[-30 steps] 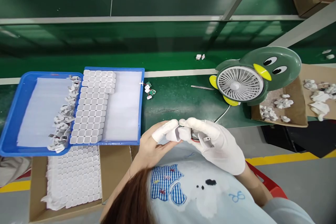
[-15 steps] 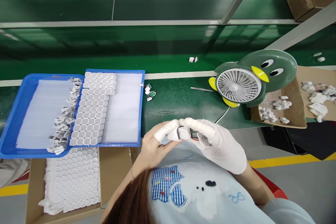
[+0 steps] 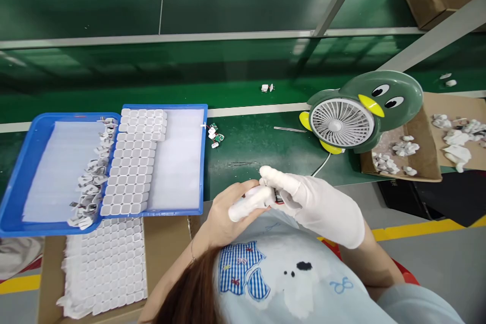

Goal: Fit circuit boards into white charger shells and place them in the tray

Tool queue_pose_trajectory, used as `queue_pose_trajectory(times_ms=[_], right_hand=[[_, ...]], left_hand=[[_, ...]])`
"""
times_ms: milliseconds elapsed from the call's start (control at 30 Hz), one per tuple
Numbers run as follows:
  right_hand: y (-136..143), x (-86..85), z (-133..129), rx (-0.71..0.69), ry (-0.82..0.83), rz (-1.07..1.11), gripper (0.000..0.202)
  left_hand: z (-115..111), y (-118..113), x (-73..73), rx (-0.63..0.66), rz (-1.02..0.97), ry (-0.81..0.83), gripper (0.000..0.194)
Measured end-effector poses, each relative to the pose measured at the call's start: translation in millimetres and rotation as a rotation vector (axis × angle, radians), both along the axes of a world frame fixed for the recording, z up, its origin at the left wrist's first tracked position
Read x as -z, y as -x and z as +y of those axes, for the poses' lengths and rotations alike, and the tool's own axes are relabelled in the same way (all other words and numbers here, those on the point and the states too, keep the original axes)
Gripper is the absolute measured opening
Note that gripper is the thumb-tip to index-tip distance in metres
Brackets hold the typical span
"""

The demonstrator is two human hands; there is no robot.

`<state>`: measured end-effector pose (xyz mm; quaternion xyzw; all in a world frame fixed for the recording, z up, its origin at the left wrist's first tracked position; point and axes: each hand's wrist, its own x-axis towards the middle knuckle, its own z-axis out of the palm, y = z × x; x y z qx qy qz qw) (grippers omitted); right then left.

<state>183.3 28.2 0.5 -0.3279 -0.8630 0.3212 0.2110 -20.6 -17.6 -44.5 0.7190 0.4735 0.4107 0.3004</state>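
Finger shift: your left covered finger now lies lower across the work, and your right gloved forefinger is raised a bit off it; the whole view slides slightly too.
Left hand [image 3: 222, 215]: bare apart from white finger covering, holding the small white part [image 3: 279, 198] from its side, narrow grip.
Right hand [image 3: 328, 207]: white glove, closed round the other side of the same part; contact points mostly hidden.
Small white part: between your hands, just above your shirt [image 3: 266, 258], at the bench's near edge; dark and red bits show, rest covered by fingers.
Left blue tray [image 3: 17, 190]: wired white pieces [image 3: 91, 182] in a column along its right side.
Right blue tray [image 3: 205, 162]: white housings [image 3: 131, 162] in rows on its left side, white liner bare at right.
Cardboard box [image 3: 167, 253]: below the trays, more housings [image 3: 106, 263] packed in it.
Green bench [image 3: 246, 147]: small circuit boards [image 3: 215, 137] just beside the right tray; thin dark tool [image 3: 243, 164] ahead of your hands; flat metal strip [image 3: 289, 129] near the fan.
Penguin fan [image 3: 336, 124]: right of center, cable [image 3: 322, 164] running toward your glove.
Open carton [image 3: 427, 154]: beside the fan, white clumps [image 3: 405, 148] inside.
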Motion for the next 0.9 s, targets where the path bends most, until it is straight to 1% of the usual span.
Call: queue_pose_trajectory(times_ms=[67, 133, 167, 233, 300, 367, 400, 467, 567, 667, 767, 900], right_hand=[[-2.5, -2.9, 5.4, 0.009, 0.081, 0.029, 0.074], [-2.9, -2.1, 9.5, -0.003, 0.173, 0.144, 0.080], [-1.5, 0.2, 10.3, 0.004, 0.193, 0.221, 0.082], [5.3, 8.8, 8.8, 0.049, 0.142, 0.351, 0.085], [15.7, 19.8, 3.9, 0.135, 0.010, 0.422, 0.078], [25.5, 28.3, -1.8, 0.186, -0.130, 0.453, 0.068], [28.7, 30.4, -4.2, 0.195, -0.170, 0.465, 0.063], [30.9, 30.0, -6.8, 0.193, -0.200, 0.482, 0.058], [26.5, 23.5, -6.6, 0.176, -0.199, 0.480, 0.060], [21.8, 19.8, -5.1, 0.138, -0.216, 0.517, 0.060], [19.8, 21.9, -6.0, 0.106, -0.210, 0.571, 0.049], [16.7, 26.5, -10.6, 0.187, -0.294, 0.510, 0.038]], left_hand=[[1.6, 0.3, -1.8, 0.034, -0.045, 0.020, 0.040], [3.0, -1.4, 0.5, 0.011, -0.185, 0.013, 0.038], [3.5, -3.3, 3.1, -0.020, -0.268, 0.011, 0.036], [4.2, -9.1, 9.5, -0.122, -0.415, 0.010, 0.033], [5.1, -16.1, 14.1, -0.224, -0.490, -0.015, 0.031], [6.3, -21.7, 14.5, -0.267, -0.513, -0.034, 0.031], [7.0, -23.3, 13.3, -0.257, -0.522, -0.040, 0.031], [8.4, -23.9, 9.3, -0.190, -0.533, -0.039, 0.035], [10.7, -21.2, 3.6, -0.065, -0.518, -0.010, 0.041], [13.6, -20.7, -0.6, -0.016, -0.507, -0.024, 0.038], [17.5, -23.6, -6.5, 0.035, -0.498, -0.052, 0.038], [21.3, -25.9, -16.5, 0.104, -0.469, -0.022, 0.029]])
